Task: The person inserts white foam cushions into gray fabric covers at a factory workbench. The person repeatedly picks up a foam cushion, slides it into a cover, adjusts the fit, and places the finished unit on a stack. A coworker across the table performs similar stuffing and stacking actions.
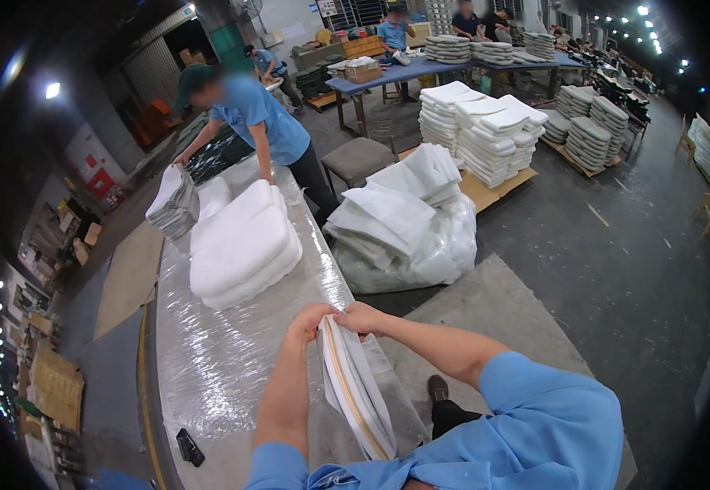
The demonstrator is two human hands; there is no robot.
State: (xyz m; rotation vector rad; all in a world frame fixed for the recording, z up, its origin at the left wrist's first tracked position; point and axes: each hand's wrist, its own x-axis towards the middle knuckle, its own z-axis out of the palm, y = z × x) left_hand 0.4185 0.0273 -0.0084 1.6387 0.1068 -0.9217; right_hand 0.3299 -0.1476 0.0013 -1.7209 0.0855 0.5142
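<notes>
in the head view, holding a white fabric piece [357, 392] by the upper end, over the near part of the worktop [216, 359], close to the right edge. pinching with the fingers of the left hand [309, 322] and, just beside, with those of the right hand [361, 318]; closed narrow on the fabric in both cases. pointing away from the body at the held end, hanging back toward the wearer's chest at the other; running lengthwise from the hands down and slightly right, with a tan stripe [355, 377] along the same axis.

around: covered in shiny clear film, the worktop. standing ahead of the hands, stacked white pads [245, 241]; beyond those, a folded grey-white stack [174, 202], touched by a co-worker [265, 122] in blue. lying near the left forearm, a small black object [190, 447]. crowding the worktop's right side, white sheets in a clear plastic bag [420, 261]; behind, a grey stool [361, 159] and, on cardboard, piled white pieces [473, 139].

as for writing: on the far left wall, a red and white panel [99, 181], too small to read.
</notes>
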